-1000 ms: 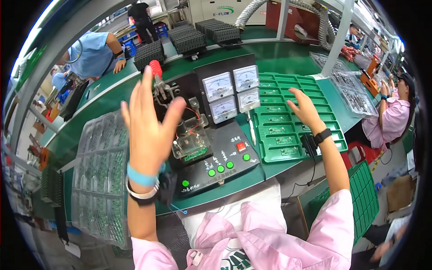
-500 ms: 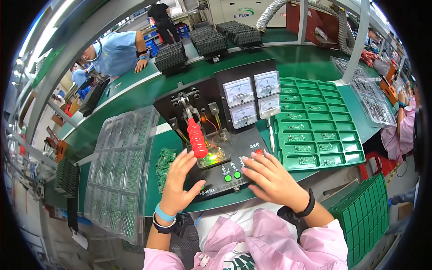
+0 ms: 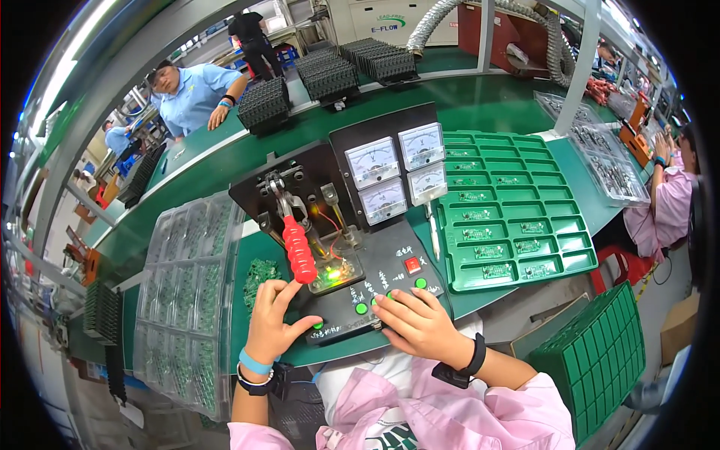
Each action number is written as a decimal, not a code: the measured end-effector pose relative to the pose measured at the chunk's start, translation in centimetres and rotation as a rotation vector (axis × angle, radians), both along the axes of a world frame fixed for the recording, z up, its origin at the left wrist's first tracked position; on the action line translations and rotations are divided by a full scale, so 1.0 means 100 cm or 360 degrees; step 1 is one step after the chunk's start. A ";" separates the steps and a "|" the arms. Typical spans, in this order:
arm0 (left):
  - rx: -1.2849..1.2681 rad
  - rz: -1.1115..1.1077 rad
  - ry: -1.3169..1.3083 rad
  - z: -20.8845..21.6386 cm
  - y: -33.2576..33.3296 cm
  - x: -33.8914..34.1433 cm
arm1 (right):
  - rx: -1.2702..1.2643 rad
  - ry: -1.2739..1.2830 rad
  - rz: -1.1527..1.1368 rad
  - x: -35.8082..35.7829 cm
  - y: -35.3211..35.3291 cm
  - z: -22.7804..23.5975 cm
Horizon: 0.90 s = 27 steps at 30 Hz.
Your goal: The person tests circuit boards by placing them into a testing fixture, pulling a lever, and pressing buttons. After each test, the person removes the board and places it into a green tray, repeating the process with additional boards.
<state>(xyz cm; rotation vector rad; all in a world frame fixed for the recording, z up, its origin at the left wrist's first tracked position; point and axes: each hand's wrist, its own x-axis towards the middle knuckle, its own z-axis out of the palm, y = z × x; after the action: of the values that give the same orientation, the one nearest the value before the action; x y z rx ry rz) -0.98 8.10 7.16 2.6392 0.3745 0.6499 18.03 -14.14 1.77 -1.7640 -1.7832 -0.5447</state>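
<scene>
A black test fixture [image 3: 390,259] with a red-handled toggle clamp [image 3: 300,253] and several analog meters [image 3: 373,162] stands before me. Under the clamp, a small green-yellow light glows by a clear block [image 3: 337,274]. My left hand [image 3: 271,319] is open. Its thumb rests at a green button [image 3: 318,325] on the fixture's left corner, and its index finger reaches the lower end of the red handle. My right hand [image 3: 421,324] lies open, its outstretched fingertips over the row of green buttons, partly covering them. A red switch [image 3: 413,265] sits just beyond that hand.
Right of the fixture are a white pen [image 3: 434,236] and a green compartment tray [image 3: 517,262] with small circuit boards. Loose boards [image 3: 260,281] and a clear tray [image 3: 187,259] of boards lie left. Stacked green trays [image 3: 589,367] stand lower right. A person [image 3: 191,94] leans at the far left.
My right hand has moved left and down onto the green buttons. My left thumb has come to the corner button. The view has shifted, and the person at far left has raised their head.
</scene>
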 end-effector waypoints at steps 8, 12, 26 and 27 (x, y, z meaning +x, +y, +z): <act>0.0371 -0.0202 0.0245 0.031 0.006 0.025 | -0.0030 0.0140 0.0065 0.001 0.002 0.017; 0.0313 -0.0117 0.0267 0.017 0.007 0.013 | -0.0901 0.0054 0.0340 0.013 0.035 0.069; 0.0273 0.0349 0.0108 0.001 0.025 -0.060 | 0.0791 0.0875 0.0478 0.050 0.126 0.147; 0.0263 0.0377 0.0132 -0.003 0.027 -0.066 | 0.0546 0.1096 0.0350 0.058 0.108 0.124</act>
<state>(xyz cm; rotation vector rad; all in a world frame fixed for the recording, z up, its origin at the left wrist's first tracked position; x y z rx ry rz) -7.59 10.82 6.90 2.8105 0.6936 0.6709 23.82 -3.30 14.20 -1.2816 -1.2785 -0.1089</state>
